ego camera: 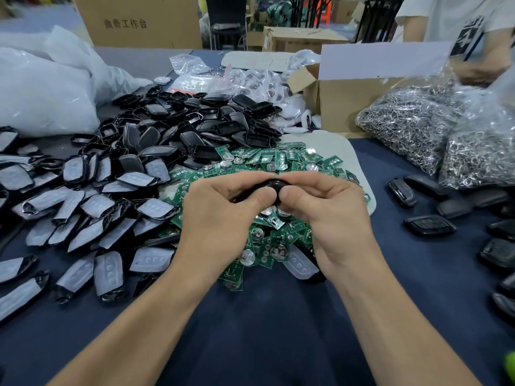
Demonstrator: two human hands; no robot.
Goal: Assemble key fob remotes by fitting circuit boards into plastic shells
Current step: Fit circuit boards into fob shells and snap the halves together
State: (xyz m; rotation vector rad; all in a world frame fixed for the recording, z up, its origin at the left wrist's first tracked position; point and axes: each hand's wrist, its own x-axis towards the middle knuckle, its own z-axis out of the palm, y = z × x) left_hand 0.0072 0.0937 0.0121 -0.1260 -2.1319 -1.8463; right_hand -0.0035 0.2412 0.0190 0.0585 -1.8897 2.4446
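I held one black key fob shell (274, 185) over the heap of green circuit boards (281, 160) that spread toward twelve o'clock, likely so the next board lay within reach. My left hand (223, 210) and right hand (323, 210) both pinched it, thumbs meeting on its near edge as if squeezing it shut, forearms converging from seven and five o'clock.

Below and beyond the fingers (239, 181) the heap of circuit boards (278, 162) bars any low path, and left of them black shells (172, 135) lie thickly heaped. Nearer than the fingers the blue tablecloth (264, 316) lies bare between the forearms; right of them a bare strip runs to the closed fobs (429, 225) (bags of metal rings (412, 126) stand beyond).
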